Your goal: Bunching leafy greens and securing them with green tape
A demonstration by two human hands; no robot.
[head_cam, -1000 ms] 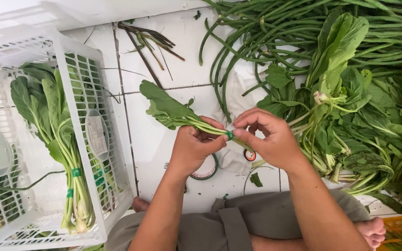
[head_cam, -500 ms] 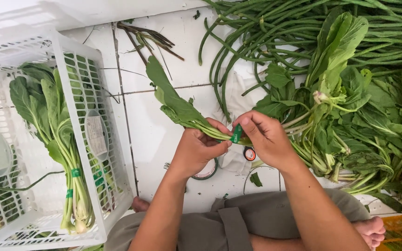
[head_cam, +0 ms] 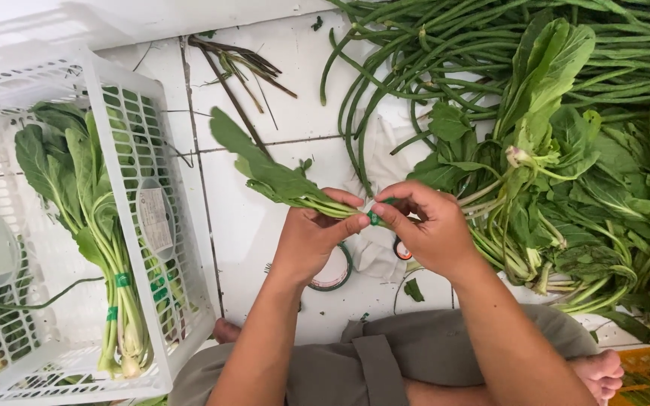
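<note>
Small bunch of leafy greens (head_cam: 280, 177) held above the white tiled floor (head_cam: 280, 68), in front of the person's lap; leaves point up-left, stems run right into the hands. Left hand (head_cam: 311, 242) closed around the stems just behind the cut ends. Right hand (head_cam: 424, 225) closed, thumb and forefinger pinching a strip of green tape (head_cam: 375, 218) against the stems.

Handling, as judged: bunch looks light; leaves soft, limp, easily bruised; stems firmer, probably smooth and a little slippery. Best hold is on the stems near the base, where they lie together; leaves would tear or crush under a grip.

Below the hands on the floor: a roll of tape (head_cam: 334, 272), partly covered by the left hand, and a crumpled white cloth (head_cam: 374, 256) beside it. Right: a loose heap of the same greens (head_cam: 566, 195), with long green beans (head_cam: 445, 53) piled beyond it. Top centre: discarded dark stalks (head_cam: 235, 64). Left: white plastic crate (head_cam: 182, 248) holding bundles (head_cam: 92, 225) already bound with green tape.
</note>
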